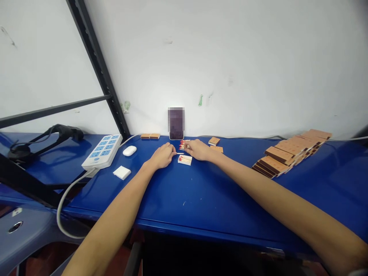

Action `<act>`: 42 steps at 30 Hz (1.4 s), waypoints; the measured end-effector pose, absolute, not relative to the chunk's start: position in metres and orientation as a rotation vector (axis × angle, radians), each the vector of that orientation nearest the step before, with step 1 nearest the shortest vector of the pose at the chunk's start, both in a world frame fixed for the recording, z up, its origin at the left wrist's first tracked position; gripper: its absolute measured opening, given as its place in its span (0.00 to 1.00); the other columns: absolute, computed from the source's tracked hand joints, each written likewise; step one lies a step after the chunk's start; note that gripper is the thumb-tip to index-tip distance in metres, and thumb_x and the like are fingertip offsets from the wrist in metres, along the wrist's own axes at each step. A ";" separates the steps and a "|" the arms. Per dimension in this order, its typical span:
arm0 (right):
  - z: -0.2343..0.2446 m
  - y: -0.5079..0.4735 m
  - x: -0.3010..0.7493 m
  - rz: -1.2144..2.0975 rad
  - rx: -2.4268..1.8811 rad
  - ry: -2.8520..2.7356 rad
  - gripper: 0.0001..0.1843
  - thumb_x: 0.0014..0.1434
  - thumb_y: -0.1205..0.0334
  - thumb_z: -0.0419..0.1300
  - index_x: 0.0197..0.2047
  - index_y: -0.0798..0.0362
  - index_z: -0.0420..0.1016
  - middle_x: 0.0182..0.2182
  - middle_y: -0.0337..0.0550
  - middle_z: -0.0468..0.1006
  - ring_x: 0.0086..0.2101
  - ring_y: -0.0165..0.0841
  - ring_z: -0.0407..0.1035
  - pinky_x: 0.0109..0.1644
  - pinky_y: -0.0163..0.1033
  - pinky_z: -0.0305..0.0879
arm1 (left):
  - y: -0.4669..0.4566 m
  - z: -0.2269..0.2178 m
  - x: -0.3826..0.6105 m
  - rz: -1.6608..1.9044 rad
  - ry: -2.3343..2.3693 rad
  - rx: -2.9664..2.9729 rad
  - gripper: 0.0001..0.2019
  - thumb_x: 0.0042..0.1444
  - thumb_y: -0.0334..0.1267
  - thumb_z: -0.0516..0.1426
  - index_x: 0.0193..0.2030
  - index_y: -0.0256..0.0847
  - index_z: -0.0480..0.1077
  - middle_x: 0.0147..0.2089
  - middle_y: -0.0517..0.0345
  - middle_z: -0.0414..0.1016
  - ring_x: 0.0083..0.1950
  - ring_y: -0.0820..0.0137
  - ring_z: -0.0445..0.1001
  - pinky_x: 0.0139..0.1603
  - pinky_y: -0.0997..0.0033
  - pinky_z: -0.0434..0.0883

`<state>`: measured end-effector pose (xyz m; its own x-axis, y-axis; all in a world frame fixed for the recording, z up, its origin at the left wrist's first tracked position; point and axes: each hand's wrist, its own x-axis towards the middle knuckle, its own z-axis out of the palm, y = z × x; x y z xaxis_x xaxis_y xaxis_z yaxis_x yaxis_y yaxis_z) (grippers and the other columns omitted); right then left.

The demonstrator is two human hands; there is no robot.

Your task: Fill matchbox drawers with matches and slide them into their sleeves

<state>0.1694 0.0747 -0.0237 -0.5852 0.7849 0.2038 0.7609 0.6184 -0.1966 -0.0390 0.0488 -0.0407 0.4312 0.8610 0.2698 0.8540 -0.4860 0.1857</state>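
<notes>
My left hand (pixel 164 156) is closed, thumb and fingertips pinched at the end of a single matchstick (pixel 180 153) that points right. Across from it, my right hand (pixel 199 150) has its fingers curled down beside a small pile of red-tipped matches (pixel 182 144); what those fingertips grip, if anything, is hidden. Just below both hands lies a white matchbox tray (pixel 184 160) with a few red-headed matches in it.
Brown matchboxes (pixel 287 151) are stacked at the right, with more matchboxes (pixel 214 141) behind my right hand and a pair (pixel 150 136) by the wall. A phone (pixel 176 124) leans there. Leftward are an earbud case (pixel 129 150), white box (pixel 122 172) and power strip (pixel 102 151).
</notes>
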 end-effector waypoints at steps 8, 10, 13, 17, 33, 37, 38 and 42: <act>-0.023 0.074 0.168 0.075 -1.360 -2.618 0.10 0.66 0.62 0.51 0.40 0.54 0.72 0.39 0.49 0.79 0.36 0.35 0.71 0.33 0.34 0.54 | 0.034 -0.021 -0.030 0.772 1.361 2.624 0.08 0.66 0.38 0.48 0.40 0.39 0.66 0.41 0.53 0.68 0.43 0.66 0.69 0.50 0.64 0.67; -0.022 0.073 0.169 0.086 -1.371 -2.643 0.10 0.66 0.63 0.50 0.40 0.55 0.72 0.39 0.50 0.79 0.36 0.34 0.72 0.34 0.34 0.54 | 0.031 -0.019 -0.026 0.700 1.304 2.640 0.08 0.65 0.38 0.48 0.39 0.40 0.67 0.40 0.54 0.68 0.43 0.66 0.69 0.49 0.65 0.67; -0.020 0.072 0.171 0.099 -1.355 -2.682 0.13 0.68 0.63 0.48 0.39 0.56 0.72 0.38 0.50 0.79 0.36 0.34 0.71 0.35 0.34 0.55 | 0.030 -0.022 -0.024 0.554 1.253 2.662 0.09 0.65 0.38 0.49 0.38 0.40 0.68 0.39 0.54 0.67 0.43 0.66 0.68 0.48 0.65 0.67; -0.020 0.072 0.176 0.076 -1.357 -2.680 0.14 0.68 0.63 0.46 0.41 0.57 0.72 0.38 0.51 0.79 0.34 0.34 0.70 0.35 0.35 0.54 | 0.030 -0.024 -0.025 0.479 1.241 2.660 0.09 0.63 0.37 0.50 0.38 0.40 0.70 0.38 0.55 0.66 0.42 0.66 0.68 0.47 0.65 0.67; -0.033 0.074 0.171 -0.016 -1.348 -2.577 0.12 0.70 0.61 0.45 0.45 0.55 0.68 0.45 0.52 0.77 0.41 0.37 0.72 0.36 0.36 0.55 | 0.033 -0.025 -0.026 0.627 1.621 2.640 0.12 0.65 0.39 0.47 0.41 0.41 0.71 0.38 0.53 0.72 0.40 0.64 0.71 0.43 0.64 0.67; -0.034 0.073 0.172 0.006 -1.330 -2.570 0.11 0.69 0.63 0.46 0.46 0.54 0.68 0.45 0.51 0.77 0.42 0.37 0.72 0.39 0.36 0.56 | 0.035 -0.031 -0.026 0.544 1.709 2.627 0.11 0.63 0.36 0.48 0.45 0.42 0.71 0.39 0.52 0.74 0.41 0.62 0.72 0.44 0.62 0.67; -0.034 0.073 0.173 0.012 -1.328 -2.566 0.10 0.69 0.63 0.46 0.46 0.54 0.68 0.45 0.51 0.77 0.42 0.37 0.72 0.39 0.36 0.57 | 0.035 -0.033 -0.026 0.521 1.716 2.625 0.11 0.63 0.36 0.49 0.46 0.42 0.71 0.40 0.52 0.74 0.41 0.61 0.72 0.45 0.62 0.67; -0.036 0.074 0.173 0.030 -1.334 -2.546 0.10 0.68 0.63 0.47 0.47 0.54 0.68 0.46 0.51 0.77 0.43 0.38 0.71 0.40 0.36 0.57 | 0.037 -0.037 -0.027 0.457 1.741 2.628 0.16 0.63 0.36 0.48 0.55 0.43 0.69 0.44 0.49 0.72 0.46 0.58 0.71 0.49 0.58 0.66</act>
